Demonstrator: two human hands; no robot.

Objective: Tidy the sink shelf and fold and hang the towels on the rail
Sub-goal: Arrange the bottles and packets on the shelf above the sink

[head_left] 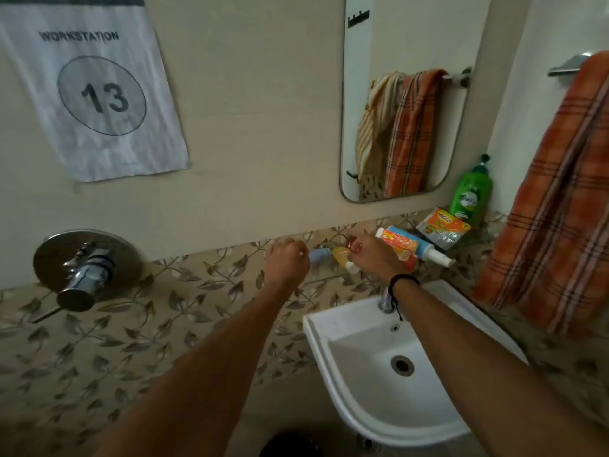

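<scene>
Both my hands reach to the glass shelf above the sink. My left hand (pixel 286 258) is closed on the end of a small light-blue item (pixel 319 255). My right hand (pixel 372 255) rests over a small yellow bottle (pixel 342 257) lying on the shelf; whether it grips the bottle is unclear. Further right lie a white-and-orange tube (pixel 395 242) and a blue spray bottle (pixel 425 250), then an orange packet (pixel 443 227) and an upright green pump bottle (pixel 472 194). An orange checked towel (pixel 557 206) hangs from a rail (pixel 565 65) at the right.
A white corner sink (pixel 333 351) with a tap (pixel 385 301) sits below the shelf. A mirror (pixel 362 127) above reflects two hanging towels. A chrome shower mixer (pixel 85 268) juts from the wall at left, under a paper sign (pixel 95 94) reading 13.
</scene>
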